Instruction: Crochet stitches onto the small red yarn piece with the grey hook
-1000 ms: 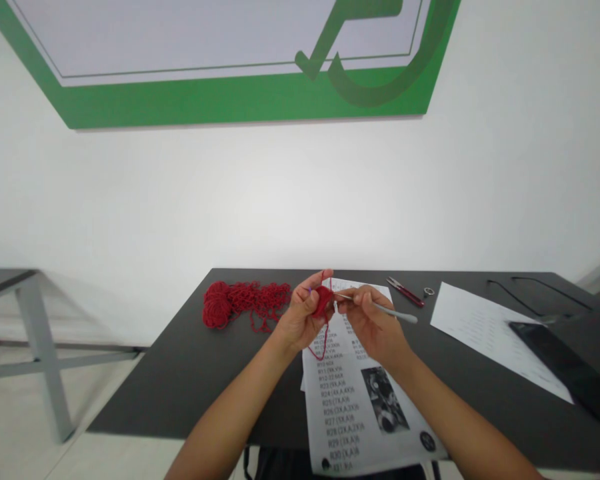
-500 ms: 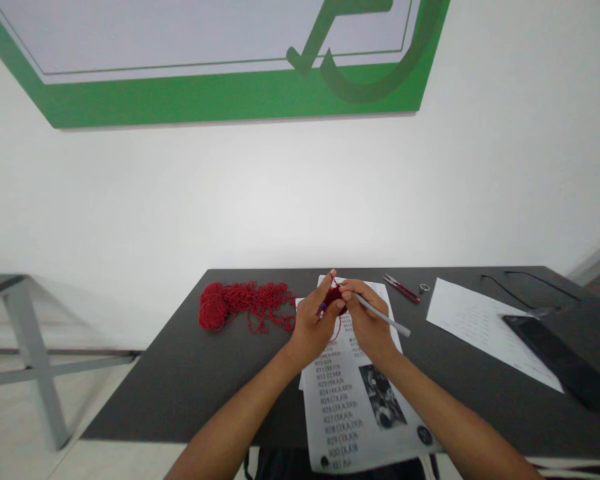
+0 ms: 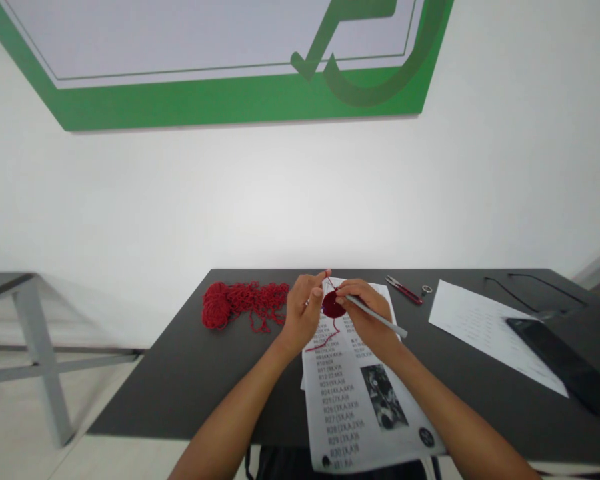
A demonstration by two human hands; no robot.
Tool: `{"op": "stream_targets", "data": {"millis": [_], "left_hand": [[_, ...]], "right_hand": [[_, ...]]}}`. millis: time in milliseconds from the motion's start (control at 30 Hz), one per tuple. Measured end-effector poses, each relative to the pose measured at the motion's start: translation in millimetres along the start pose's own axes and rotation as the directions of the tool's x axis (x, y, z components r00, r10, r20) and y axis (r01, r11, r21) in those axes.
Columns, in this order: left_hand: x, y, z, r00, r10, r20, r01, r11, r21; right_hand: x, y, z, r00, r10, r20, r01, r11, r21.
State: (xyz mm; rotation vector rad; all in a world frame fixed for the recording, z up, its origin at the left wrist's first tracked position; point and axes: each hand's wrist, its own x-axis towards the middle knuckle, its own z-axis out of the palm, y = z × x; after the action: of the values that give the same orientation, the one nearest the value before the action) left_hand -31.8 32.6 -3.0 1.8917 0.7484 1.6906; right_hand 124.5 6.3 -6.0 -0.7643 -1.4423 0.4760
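Fingers of your right hand (image 3: 369, 311), closed on the grey crochet hook (image 3: 384, 319) slanting back rightward from their tips, touch the red crocheted disc (image 3: 333, 305) on their left; beyond it your left hand (image 3: 301, 310) raises its yarn (image 3: 332, 283), any grip on the disc unclear.

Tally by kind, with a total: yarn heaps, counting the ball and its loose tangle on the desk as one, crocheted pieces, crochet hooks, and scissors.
Red yarn heap: 1
Red crocheted piece: 1
Crochet hook: 1
Scissors: 1
Total: 4
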Motion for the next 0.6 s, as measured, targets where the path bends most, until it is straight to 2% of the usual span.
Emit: {"op": "stream_targets", "data": {"millis": [33,100,167,233,300,333,400,433,467,533,600], "left_hand": [[0,0,0.3,0.999,-0.027,0.023,0.028,0.998,-0.049],[0,0,3.8,0.988,-0.149,0.049,0.156,0.96,-0.233],[-1,0,9.7,0.951,-0.302,0.064,0.297,0.837,-0.459],[0,0,14.4,0.912,-0.401,0.087,0.366,0.701,-0.612],[2,-3,14.3,0.902,-0.422,0.086,0.373,0.665,-0.647],[4,-4,12.1,0.912,-0.406,0.066,0.355,0.698,-0.622],[7,-8,3.9,0.957,-0.29,0.012,0.263,0.847,-0.462],[9,-9,-1.4,0.984,-0.18,-0.005,0.17,0.938,-0.303],[10,-10,-6.8,0.996,-0.081,0.041,0.084,0.992,-0.097],[11,-11,-16.4,0.994,0.072,0.085,-0.09,0.968,0.233],[11,-9,-22.5,0.973,0.17,0.159,-0.222,0.879,0.422]], "right_hand": [[1,2,0,1.0,-0.003,0.025,0.002,1.0,0.004],[1,5,1,0.998,-0.001,0.058,0.001,1.0,0.005],[1,9,1,0.998,-0.002,0.064,0.002,1.0,-0.008],[0,12,1,0.995,-0.01,0.096,0.013,1.0,-0.026],[0,13,1,0.989,-0.027,0.142,0.033,0.999,-0.041],[-1,13,1,0.988,-0.037,0.151,0.044,0.998,-0.042],[0,12,0,0.99,-0.06,0.125,0.064,0.997,-0.031],[1,12,-1,0.993,-0.067,0.1,0.069,0.997,-0.019],[2,11,-2,0.995,-0.069,0.078,0.069,0.998,-0.007],[4,9,-5,0.997,-0.058,0.058,0.058,0.998,0.003],[6,9,-7,0.997,-0.048,0.056,0.048,0.999,0.0]]}}
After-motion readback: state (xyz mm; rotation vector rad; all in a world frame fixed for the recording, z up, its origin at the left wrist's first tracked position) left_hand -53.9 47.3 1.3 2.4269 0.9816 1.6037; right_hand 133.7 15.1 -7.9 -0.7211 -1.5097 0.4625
